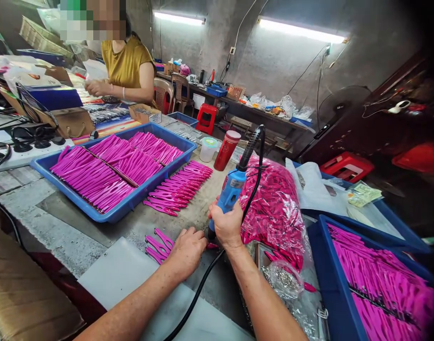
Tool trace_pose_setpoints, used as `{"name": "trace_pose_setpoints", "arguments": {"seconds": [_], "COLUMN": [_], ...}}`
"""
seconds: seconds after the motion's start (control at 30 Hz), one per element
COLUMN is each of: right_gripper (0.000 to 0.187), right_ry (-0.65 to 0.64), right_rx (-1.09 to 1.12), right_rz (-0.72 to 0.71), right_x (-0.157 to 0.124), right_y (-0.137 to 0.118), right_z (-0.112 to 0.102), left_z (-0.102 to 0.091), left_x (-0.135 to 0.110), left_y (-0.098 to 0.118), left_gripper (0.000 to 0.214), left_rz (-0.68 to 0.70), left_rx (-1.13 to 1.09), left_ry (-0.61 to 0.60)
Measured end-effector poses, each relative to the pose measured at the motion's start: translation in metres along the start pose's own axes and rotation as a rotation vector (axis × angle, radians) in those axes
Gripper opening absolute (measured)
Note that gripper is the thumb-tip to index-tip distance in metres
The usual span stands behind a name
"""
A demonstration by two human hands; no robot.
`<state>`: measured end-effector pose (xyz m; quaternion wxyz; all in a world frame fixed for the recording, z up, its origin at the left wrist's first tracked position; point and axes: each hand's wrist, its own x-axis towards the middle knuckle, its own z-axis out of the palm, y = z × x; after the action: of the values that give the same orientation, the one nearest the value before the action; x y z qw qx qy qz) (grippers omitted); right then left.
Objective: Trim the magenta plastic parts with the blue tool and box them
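My right hand (228, 221) is wrapped around a blue electric screwdriver (233, 187), held upright with its tip down at the table. A black cord loops from its top and runs down between my forearms. My left hand (188, 248) rests low on the table, fingers curled and pressed together beside the screwdriver tip. The end of a slim pink plastic piece (212, 246) pokes out by those fingers; the rest of it is hidden. Several pink forked pieces (159, 245) lie left of my left hand. Beyond is a row of pink pieces (179, 187).
A blue tray (113, 215) of pink pieces stands left, another blue bin (321, 265) right. Beside the screwdriver sit a plastic bag of pink parts (273, 203), a tub of small screws (286, 279) and a red tumbler (226, 151). A co-worker (129, 66) sits across.
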<state>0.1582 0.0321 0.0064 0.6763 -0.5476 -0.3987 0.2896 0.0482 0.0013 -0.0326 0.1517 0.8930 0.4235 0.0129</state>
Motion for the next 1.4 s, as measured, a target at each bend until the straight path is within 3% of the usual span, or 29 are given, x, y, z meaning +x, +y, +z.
{"name": "trace_pose_setpoints", "arguments": {"seconds": [0.17, 0.4, 0.6, 0.77, 0.93, 1.13, 1.4], "right_gripper": [0.033, 0.039, 0.036, 0.033, 0.031, 0.031, 0.030], "right_ry": [-0.019, 0.279, 0.405, 0.406, 0.401, 0.410, 0.426], "right_rx": [0.028, 0.255, 0.332, 0.391, 0.446, 0.457, 0.480], "right_rz": [0.003, -0.064, -0.035, 0.009, 0.018, 0.012, 0.045], "right_x": [-0.010, -0.030, -0.043, -0.047, -0.044, -0.043, -0.044], "right_y": [-0.013, -0.038, -0.028, -0.014, -0.009, -0.007, -0.009], "right_z": [-0.009, -0.060, -0.092, -0.102, -0.108, -0.113, -0.114], "left_z": [-0.003, -0.006, -0.033, -0.046, -0.036, -0.026, -0.028], "left_x": [-0.001, -0.002, -0.015, -0.041, -0.071, -0.087, -0.095], "left_y": [0.001, 0.000, -0.013, -0.034, -0.047, -0.049, -0.044], "left_gripper": [0.023, 0.016, 0.015, 0.019, 0.028, 0.028, 0.023], "left_rz": [-0.025, 0.003, -0.027, 0.022, 0.059, 0.084, 0.086], "left_rx": [0.009, 0.029, -0.032, -0.057, -0.027, -0.010, -0.005], "left_ry": [-0.001, 0.027, 0.157, 0.190, 0.155, 0.157, 0.168]}}
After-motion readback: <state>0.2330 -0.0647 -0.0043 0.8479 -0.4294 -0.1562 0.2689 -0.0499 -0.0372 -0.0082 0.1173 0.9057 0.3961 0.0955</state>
